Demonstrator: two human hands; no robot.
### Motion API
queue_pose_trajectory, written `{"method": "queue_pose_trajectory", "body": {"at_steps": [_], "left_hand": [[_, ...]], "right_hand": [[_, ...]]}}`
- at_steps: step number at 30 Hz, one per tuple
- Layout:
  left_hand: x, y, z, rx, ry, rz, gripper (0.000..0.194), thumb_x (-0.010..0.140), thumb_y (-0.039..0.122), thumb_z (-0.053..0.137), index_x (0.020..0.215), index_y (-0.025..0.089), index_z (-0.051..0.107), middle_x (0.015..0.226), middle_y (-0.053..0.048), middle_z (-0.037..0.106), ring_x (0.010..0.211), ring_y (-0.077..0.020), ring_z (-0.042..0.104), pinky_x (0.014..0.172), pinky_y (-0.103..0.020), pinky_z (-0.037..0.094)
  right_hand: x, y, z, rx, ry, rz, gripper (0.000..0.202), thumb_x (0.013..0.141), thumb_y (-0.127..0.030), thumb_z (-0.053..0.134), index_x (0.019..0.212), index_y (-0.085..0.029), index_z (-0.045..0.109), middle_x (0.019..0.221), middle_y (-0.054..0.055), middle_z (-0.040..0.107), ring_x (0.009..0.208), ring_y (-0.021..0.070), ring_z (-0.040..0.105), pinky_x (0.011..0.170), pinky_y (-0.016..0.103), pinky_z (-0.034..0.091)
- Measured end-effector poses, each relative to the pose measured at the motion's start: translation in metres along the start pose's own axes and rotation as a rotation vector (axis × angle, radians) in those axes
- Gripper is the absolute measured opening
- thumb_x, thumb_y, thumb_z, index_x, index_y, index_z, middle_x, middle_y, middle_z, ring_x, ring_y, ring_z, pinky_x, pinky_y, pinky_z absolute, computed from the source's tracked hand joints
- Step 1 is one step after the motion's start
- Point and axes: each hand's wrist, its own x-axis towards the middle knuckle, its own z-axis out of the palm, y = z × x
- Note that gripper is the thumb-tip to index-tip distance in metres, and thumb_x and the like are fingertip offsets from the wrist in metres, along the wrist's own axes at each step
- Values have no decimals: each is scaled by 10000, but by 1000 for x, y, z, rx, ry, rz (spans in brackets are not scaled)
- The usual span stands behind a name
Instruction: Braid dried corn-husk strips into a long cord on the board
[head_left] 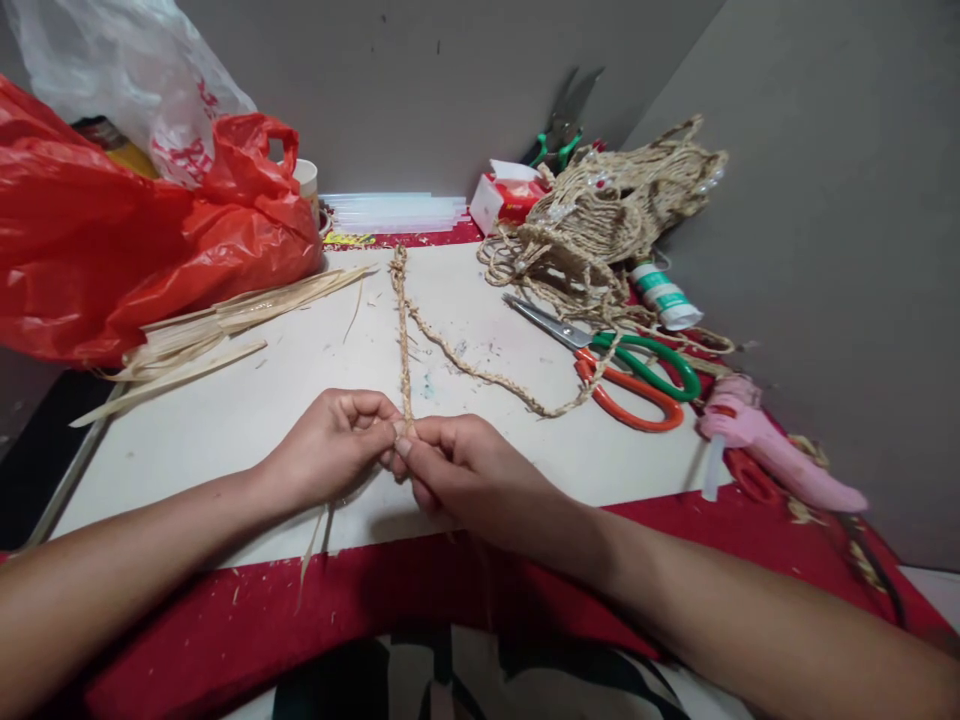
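Observation:
My left hand (349, 440) and my right hand (465, 460) meet at the middle front of the white board (322, 350). Both pinch the near end of a braided straw cord (404, 350), which runs straight away from me to a knotted far end. From near that end a second length of braid (480, 373) curves right across the board toward the scissors. Loose strands hang below my fingers; their exact hold on each strand is hidden. Flat straw strips (247, 310) lie beyond my left hand. Scissors with green and orange handles (600, 355) rest right of the braid.
A red plastic bag (150, 240) fills the left back. A heap of braided cord (607, 210) stands at the right back, by a tissue box (510, 195) and a thread spool (666, 296). Clear sticks (397, 212) lie behind; a pink glue gun (776, 450) sits right.

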Motion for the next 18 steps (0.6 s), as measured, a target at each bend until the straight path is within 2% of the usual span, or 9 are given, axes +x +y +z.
{"method": "queue_pose_trajectory", "body": {"at_steps": [2, 4, 8, 14, 18], "left_hand": [[0, -1, -2, -43, 2, -21, 113, 744, 203, 595, 676, 113, 595, 563, 1, 579, 540, -73, 507, 567, -205, 395], [0, -1, -3, -57, 15, -27, 124, 733, 213, 615, 664, 111, 606, 581, 0, 581, 544, -68, 496, 563, -202, 385], [-1, -3, -5, -44, 56, -16, 140, 727, 234, 638, 653, 115, 626, 628, -3, 592, 582, -67, 490, 582, -200, 376], [-5, -4, -4, -95, 41, -7, 147, 749, 240, 630, 668, 117, 644, 602, 13, 573, 564, -54, 465, 580, -195, 363], [-6, -6, -2, -133, 60, -12, 127, 702, 228, 688, 702, 116, 628, 654, -1, 613, 599, -71, 516, 609, -203, 384]], "right_hand": [[-1, 5, 8, -90, 62, -43, 316, 905, -325, 360, 685, -157, 513, 513, -25, 478, 436, 70, 387, 454, 205, 292], [-2, 8, 13, -288, 151, -114, 314, 892, -281, 389, 630, -151, 505, 526, -9, 504, 464, 72, 402, 486, 213, 298], [-4, 10, 17, -651, 255, -217, 255, 888, -214, 384, 705, -140, 546, 596, 20, 569, 520, 91, 456, 542, 234, 309], [-7, 4, 18, -1117, 292, -278, 242, 917, -209, 348, 889, -122, 571, 636, 63, 616, 542, 157, 545, 498, 279, 265], [-15, 1, 24, -1324, 193, -342, 228, 878, -108, 365, 952, -73, 579, 678, 89, 628, 519, 169, 563, 443, 287, 231]]}}
